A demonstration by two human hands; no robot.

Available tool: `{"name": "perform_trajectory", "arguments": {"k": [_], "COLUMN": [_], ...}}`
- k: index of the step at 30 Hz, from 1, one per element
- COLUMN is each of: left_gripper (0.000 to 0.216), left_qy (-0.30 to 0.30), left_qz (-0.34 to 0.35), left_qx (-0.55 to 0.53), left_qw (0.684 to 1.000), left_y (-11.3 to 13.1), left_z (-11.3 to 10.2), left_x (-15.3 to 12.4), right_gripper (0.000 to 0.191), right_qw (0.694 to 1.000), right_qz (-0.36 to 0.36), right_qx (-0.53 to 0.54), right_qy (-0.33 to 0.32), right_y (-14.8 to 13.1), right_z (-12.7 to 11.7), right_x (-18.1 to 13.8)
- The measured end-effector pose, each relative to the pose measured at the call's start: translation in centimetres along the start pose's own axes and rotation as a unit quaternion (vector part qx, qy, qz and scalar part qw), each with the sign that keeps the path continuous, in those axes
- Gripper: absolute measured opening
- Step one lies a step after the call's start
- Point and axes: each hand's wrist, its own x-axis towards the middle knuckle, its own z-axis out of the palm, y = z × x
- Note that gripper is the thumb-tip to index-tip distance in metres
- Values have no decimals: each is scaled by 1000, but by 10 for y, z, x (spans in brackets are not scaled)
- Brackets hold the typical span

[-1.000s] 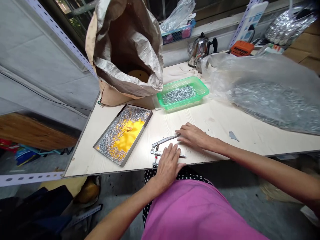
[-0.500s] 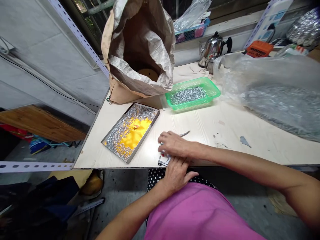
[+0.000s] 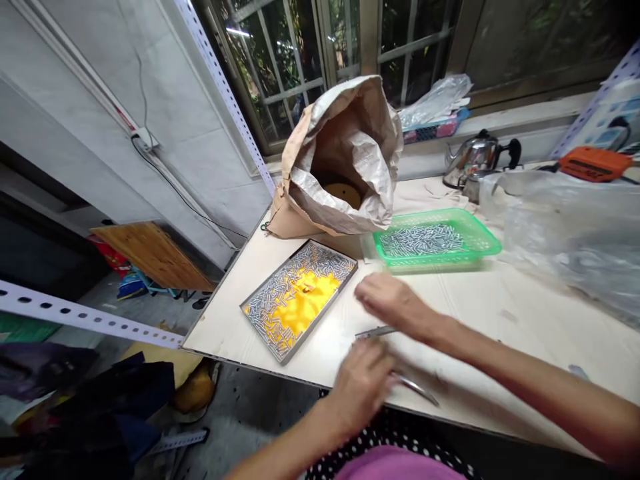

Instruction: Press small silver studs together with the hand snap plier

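Observation:
My left hand (image 3: 364,381), blurred, is closed round a hand tool that looks like metal pliers. One curved handle (image 3: 417,388) of the pliers sticks out to the right, and a grey metal part shows above my fingers. Above the tool, near the right edge of a shallow tray (image 3: 320,315), is my right hand (image 3: 393,300). Its fingers are bent and pressed together; blur hides whether anything small is in them. Many small silver metal pins (image 3: 273,297) lie in the tray on a yellow bottom. More such pins (image 3: 423,240) fill part of a green basket (image 3: 483,245).
An open paper sack (image 3: 300,193) stands behind the tray. To the right lies a large clear plastic bag (image 3: 565,233). At the back are a steel kettle (image 3: 473,160) and an orange tool or case (image 3: 595,163). The table's front-left edge (image 3: 250,368) is close to the tray.
My hands have come apart: the right has moved up off the left towards the tray. The pliers have turned, with a handle now pointing right. The view has tilted up and to the left.

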Motion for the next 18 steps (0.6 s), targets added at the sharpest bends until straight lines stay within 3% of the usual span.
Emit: {"name": "perform_trajectory", "arguments": {"k": [2,4,7,10,12,15,18], "left_gripper": [25,24,25,26,26,24,24], "left_qy": [63,87,85,42,32,12,-7], "left_qz": [-90,-191,-326,-404,-408,-417,-425], "left_qx": [39,79,112,120,117,126,130], "left_qw": [993,975,935,906,905,900,896], "left_y": [-34,-71,-120,-150,-162,-178,-196], "left_z": [-25,-47,-66,-67,-61,-51,-46], "left_x": [11,25,49,72,83,94,99], "right_gripper": [22,21,25,25,19,12,10], "right_qw": [996,982,964,979,986,965,947], "right_qz": [57,119,169,172,168,185,204], "right_qx": [-60,-131,-174,-93,7,96,144], "right_qy": [39,71,104,66,-17,-157,-200], "right_y": [44,87,118,95,60,5,-35], "right_z": [-33,-61,-79,-66,-46,-16,-6], "right_x": [8,14,16,1,-18,-54,-87]}}
